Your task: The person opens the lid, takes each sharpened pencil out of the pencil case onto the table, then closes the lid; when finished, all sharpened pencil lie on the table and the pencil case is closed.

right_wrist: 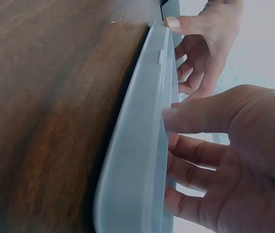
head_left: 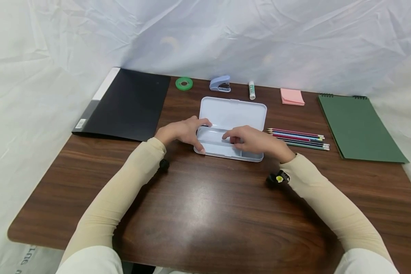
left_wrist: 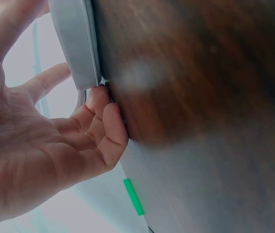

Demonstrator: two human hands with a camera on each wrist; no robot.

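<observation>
A white pencil case (head_left: 222, 153) lies on the table with its lid (head_left: 233, 111) raised at the back. At its left end my left hand (head_left: 184, 131) grips the case, thumb at the front corner and index finger along the hinge side. In the left wrist view, the lower fingers of my left hand (left_wrist: 55, 136) curl against the end of the pencil case (left_wrist: 77, 43). Over the inside, my right hand (head_left: 251, 140) has its fingertips down in the compartments. The right wrist view has the right thumb by the front rim; whatever those fingertips touch is hidden.
Several colored pencils (head_left: 299, 139) lie right of the case, beside a green spiral pad (head_left: 359, 127). Behind stand green tape (head_left: 183, 83), a stapler (head_left: 220, 83), a glue stick (head_left: 251, 90) and pink sticky notes (head_left: 292, 96). A black folder (head_left: 133, 102) lies left.
</observation>
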